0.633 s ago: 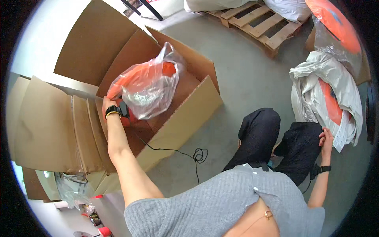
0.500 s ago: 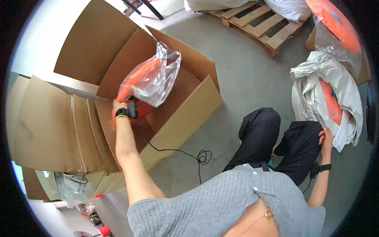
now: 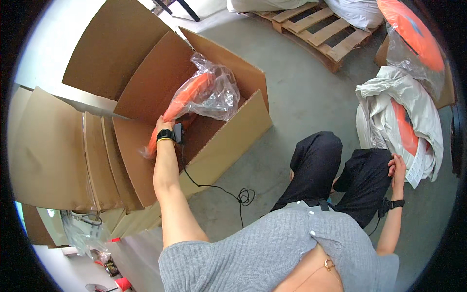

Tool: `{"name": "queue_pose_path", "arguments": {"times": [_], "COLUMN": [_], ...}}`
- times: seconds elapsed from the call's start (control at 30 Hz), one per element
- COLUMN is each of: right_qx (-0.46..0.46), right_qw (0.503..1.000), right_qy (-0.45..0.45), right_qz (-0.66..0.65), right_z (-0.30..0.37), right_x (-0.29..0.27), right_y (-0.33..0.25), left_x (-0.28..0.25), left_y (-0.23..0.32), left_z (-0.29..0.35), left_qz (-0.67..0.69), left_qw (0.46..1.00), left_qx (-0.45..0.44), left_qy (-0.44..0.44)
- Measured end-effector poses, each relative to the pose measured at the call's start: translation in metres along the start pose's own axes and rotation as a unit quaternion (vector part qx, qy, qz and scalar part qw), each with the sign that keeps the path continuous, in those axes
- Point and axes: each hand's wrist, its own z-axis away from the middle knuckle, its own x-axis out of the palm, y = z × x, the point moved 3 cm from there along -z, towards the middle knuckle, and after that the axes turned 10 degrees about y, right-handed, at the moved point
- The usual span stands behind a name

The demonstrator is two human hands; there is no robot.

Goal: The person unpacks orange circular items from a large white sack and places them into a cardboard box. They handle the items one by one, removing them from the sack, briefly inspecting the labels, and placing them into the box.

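Note:
Inside the open cardboard box [image 3: 233, 136], my left hand [image 3: 164, 123] is closed on a long, soft orange item in a clear plastic bag [image 3: 187, 96]. Its bagged far end leans toward the box's right wall, and another orange end pokes out below my wrist. What kind of item it is, I cannot make out. My right hand [image 3: 398, 168] rests against my right knee, holding nothing, its fingers loosely apart. Just beyond that hand is a white sack [image 3: 377, 114], gaping around more orange material [image 3: 404, 127].
A wooden pallet [image 3: 316, 36] with white sacks [image 3: 357, 13] stands at the back. Another bagged orange item [image 3: 413, 36] lies at the far right. Flattened cardboard [image 3: 51, 151] leans at the left. A thin black cable [image 3: 214, 185] runs from my left wrist, coiling on the grey floor.
My left hand has shifted right and slightly up inside the box. The bagged orange item has moved right with it and now lies lower against the right wall. My right hand stays at the knee.

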Motion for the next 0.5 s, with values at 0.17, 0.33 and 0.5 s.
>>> {"name": "queue_pose_path", "arguments": {"times": [0.17,0.33,0.5], "right_qx": [0.001,-0.001,0.004], "right_qw": [1.0,1.0,1.0], "right_qy": [-0.009,-0.007,-0.015], "right_qz": [-0.009,-0.013,-0.022], "right_z": [-0.006,-0.006,-0.01], "right_x": [0.002,-0.003,-0.006], "right_y": [0.007,0.006,0.014], "left_x": [-0.007,-0.003,-0.041], "left_y": [-0.013,-0.006,0.023], "left_z": [-0.01,0.0,0.027], "left_qz": [-0.046,-0.184,-0.363], "left_qw": [0.993,0.981,0.909], "left_qx": [0.091,0.065,0.202], "left_qy": [-0.056,0.016,0.016]}}
